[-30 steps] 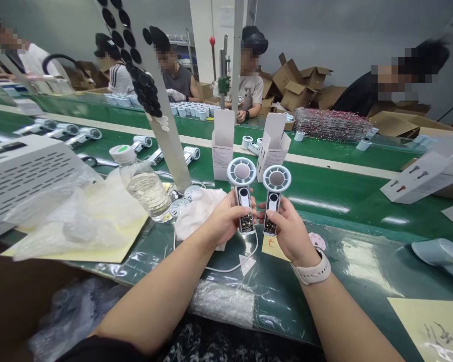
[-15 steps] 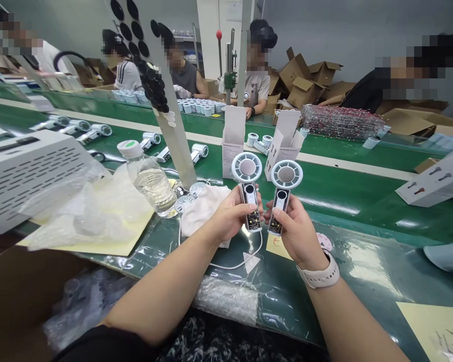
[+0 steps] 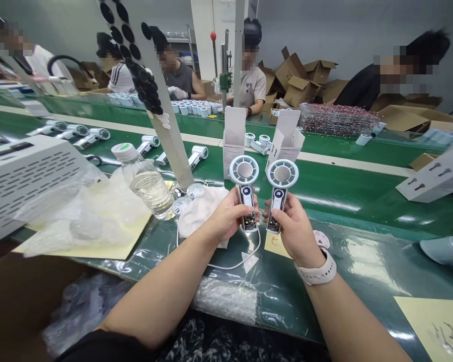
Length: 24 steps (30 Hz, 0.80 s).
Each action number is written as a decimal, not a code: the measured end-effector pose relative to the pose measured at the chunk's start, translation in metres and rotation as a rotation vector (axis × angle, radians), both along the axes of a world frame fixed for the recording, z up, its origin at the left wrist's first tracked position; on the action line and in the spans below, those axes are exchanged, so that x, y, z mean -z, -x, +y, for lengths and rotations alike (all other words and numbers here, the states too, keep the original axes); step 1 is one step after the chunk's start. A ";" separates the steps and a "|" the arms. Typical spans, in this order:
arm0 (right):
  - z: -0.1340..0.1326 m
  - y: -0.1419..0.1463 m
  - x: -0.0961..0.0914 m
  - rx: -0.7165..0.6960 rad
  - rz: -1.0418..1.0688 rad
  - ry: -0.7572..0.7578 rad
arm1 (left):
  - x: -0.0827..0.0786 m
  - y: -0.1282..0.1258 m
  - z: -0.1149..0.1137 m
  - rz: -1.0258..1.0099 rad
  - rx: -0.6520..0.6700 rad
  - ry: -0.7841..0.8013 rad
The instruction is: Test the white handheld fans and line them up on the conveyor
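Note:
Two pale blue handheld fans are held upright side by side, their round heads up and circuit boards bare in the handles. My left hand [image 3: 230, 216] is closed round the handle of the left handheld fan [image 3: 246, 195], thumb on its front. The right handheld fan [image 3: 278, 193] sits in my right hand [image 3: 296, 226], thumb likewise pressed on the front. Both small round displays are lit and read 20. A white cloth [image 3: 202, 211] lies by my left wrist, and a white cord [image 3: 234, 266] loops on the table below the fans.
Two open white boxes [image 3: 234, 143] stand behind the fans. A water bottle [image 3: 145, 183], plastic bags [image 3: 83, 211] and a slanted post [image 3: 173, 146] are on the left. More fans [image 3: 94, 137] lie along the green conveyor [image 3: 343, 183]. Several people work across it.
The displays on both fans have gone from dark to lit, showing 20. The hands keep their grip and hardly move; the view has shifted slightly.

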State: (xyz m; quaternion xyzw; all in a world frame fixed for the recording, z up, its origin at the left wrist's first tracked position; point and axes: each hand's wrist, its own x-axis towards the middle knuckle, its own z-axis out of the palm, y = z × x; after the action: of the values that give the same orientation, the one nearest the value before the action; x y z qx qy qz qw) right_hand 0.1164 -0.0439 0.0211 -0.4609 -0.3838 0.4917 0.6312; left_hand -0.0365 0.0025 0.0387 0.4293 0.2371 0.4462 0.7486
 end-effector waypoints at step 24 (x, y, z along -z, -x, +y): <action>-0.001 0.002 -0.004 -0.017 0.102 0.044 | 0.002 0.000 0.005 0.054 -0.042 -0.041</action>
State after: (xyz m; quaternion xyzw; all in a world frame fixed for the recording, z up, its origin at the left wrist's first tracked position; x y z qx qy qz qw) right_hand 0.1146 -0.0447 0.0254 -0.4458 -0.3442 0.5284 0.6353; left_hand -0.0369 0.0074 0.0365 0.4516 0.2569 0.4547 0.7234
